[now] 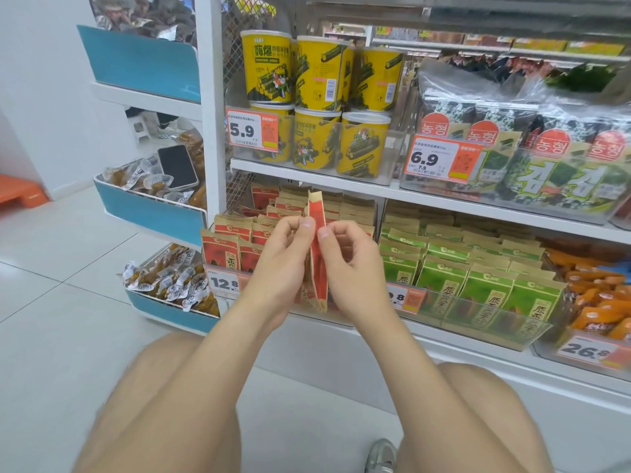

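Red and kraft-brown, the held packet (317,216) stands upright and edge-on to the camera, so only its thin side and a sliver of its faces show. It is up in front of the clear tray (225,303) on the lower shelf, with its bottom corner down near the tray's front lip.

The left hand (283,264) pinches it from the left, thumb flat against the paper and the other fingers curled in. The right hand (355,268) does the same from the right, thumb pressed near the middle of the packet and fingers bent behind it. The two thumbs nearly meet across the edge.

The tray holds rows of matching red packets (235,240) behind a 12.8 price tag (223,283). Just to the right sit green packets (478,285) in their own clear tray, then orange packets (601,298). On the shelf above stand stacked yellow canisters (321,73) beside seaweed packs (546,158).

Left of the upright, blue-fronted bins (150,213) carry small wrapped snacks, and a phone (177,167) lies on top of one heap. The person's bare knees fill the bottom of the view over a pale tiled floor (68,268).
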`<control>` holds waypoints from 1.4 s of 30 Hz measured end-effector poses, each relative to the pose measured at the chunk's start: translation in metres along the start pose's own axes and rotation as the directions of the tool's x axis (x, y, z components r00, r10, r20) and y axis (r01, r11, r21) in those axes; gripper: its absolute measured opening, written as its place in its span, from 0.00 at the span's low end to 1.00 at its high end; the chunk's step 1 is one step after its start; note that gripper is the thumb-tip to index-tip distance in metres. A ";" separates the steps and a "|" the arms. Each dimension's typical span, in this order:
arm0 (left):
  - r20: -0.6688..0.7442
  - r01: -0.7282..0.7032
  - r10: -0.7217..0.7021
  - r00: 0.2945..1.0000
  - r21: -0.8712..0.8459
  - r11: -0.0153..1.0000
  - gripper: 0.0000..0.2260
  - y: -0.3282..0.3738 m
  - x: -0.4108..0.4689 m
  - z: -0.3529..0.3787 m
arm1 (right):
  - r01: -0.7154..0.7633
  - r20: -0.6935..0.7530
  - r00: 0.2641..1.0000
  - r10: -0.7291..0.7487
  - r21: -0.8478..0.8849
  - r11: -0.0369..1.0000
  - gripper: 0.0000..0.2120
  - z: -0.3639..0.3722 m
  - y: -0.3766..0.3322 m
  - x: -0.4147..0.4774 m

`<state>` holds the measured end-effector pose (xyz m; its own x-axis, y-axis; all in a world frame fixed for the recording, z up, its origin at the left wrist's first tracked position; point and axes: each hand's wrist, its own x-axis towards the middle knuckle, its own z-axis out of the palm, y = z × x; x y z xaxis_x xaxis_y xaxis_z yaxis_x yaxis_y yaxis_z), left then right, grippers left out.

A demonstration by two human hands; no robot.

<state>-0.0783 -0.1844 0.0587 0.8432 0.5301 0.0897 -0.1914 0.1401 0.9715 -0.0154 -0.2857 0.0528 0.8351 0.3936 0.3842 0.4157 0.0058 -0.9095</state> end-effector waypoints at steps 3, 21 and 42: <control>-0.016 -0.038 0.037 0.999 -0.034 0.999 0.13 -0.002 0.000 -0.003 | 0.002 0.109 0.994 -0.002 0.007 1.000 0.05 -0.002 0.003 -0.004; 0.062 -0.351 0.369 0.927 0.483 0.802 0.09 -0.018 -0.002 -0.014 | 0.102 -0.034 0.994 -0.105 -0.078 0.992 0.17 -0.006 0.019 -0.002; 0.149 -0.406 0.421 0.895 0.666 0.626 0.15 -0.019 0.009 -0.021 | -0.150 0.198 0.972 0.128 0.096 0.984 0.11 -0.025 0.018 0.000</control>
<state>-0.0776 -0.1641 0.0366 0.7488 0.4085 0.5219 -0.1270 -0.6844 0.7180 0.0014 -0.3082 0.0404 0.7937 0.5652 0.2251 0.2497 0.0349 -0.9677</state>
